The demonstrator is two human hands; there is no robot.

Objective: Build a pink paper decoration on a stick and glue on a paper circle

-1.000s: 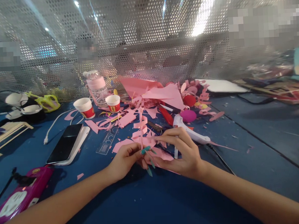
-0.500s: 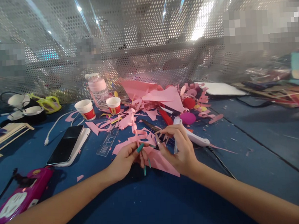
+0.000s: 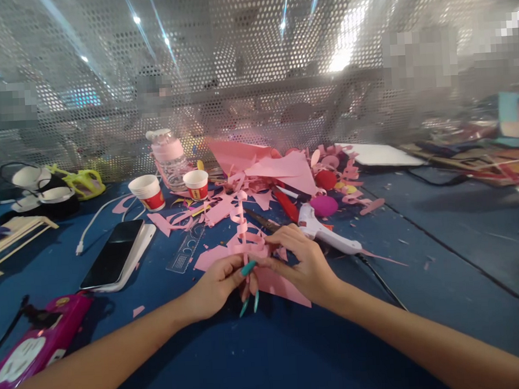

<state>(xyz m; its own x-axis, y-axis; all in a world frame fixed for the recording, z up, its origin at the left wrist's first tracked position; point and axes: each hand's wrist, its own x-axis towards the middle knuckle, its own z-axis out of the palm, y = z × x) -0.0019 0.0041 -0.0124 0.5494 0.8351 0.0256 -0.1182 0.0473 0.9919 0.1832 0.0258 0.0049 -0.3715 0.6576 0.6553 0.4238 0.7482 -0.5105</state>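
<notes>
Left of the glue gun point(image 3: 333, 232), the left hand point(image 3: 212, 285) pinches a coiled pink paper strip point(image 3: 241, 225); the right hand point(image 3: 311, 265) bends its fingers at its loops, whether pinching I cannot tell. Farther left stand nested paper cups point(image 3: 147, 194) and a clear bottle point(image 3: 170, 165).

Pink paper curl point(image 3: 242, 225) at centre, blue table point(image 3: 233, 364) at bottom
Red-and-white cups point(image 3: 154, 200) left of centre; magenta device point(image 3: 70, 321) lower left.
</notes>
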